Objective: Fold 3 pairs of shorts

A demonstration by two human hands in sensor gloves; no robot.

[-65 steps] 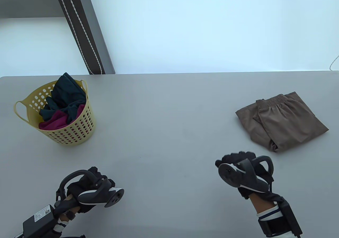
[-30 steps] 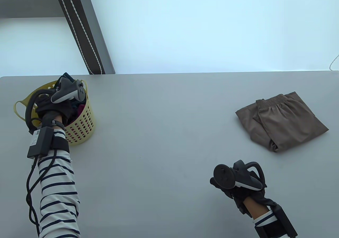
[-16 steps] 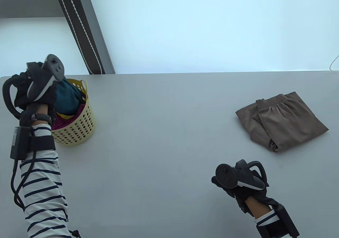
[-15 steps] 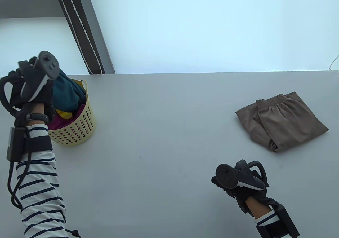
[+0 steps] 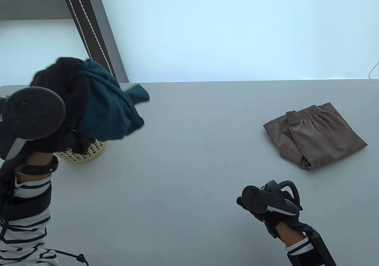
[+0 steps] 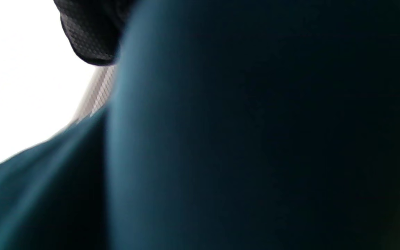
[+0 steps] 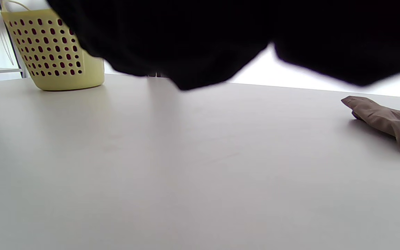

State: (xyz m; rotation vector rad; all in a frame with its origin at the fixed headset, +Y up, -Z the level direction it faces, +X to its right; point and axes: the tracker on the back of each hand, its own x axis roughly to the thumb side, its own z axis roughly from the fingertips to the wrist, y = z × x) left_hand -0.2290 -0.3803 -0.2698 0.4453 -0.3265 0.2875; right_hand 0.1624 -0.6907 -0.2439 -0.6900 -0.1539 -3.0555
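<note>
A pair of dark teal fabric shorts [image 5: 109,112], bunched and crumpled, hangs in the air from the gloved left hand [image 5: 63,100], which grips it above the pale yellow perforated plastic basket [image 5: 86,153] at the grey table's [image 5: 183,165] left. In the left wrist view the teal cloth fills nearly everything. A folded taupe pair of shorts [image 5: 314,135] lies flat at the right. The gloved right hand [image 5: 268,208] hovers low over the table, fingers loosely curled, holding nothing. Half a second ago the teal shorts were only partly out of the basket; now they are lifted clear
</note>
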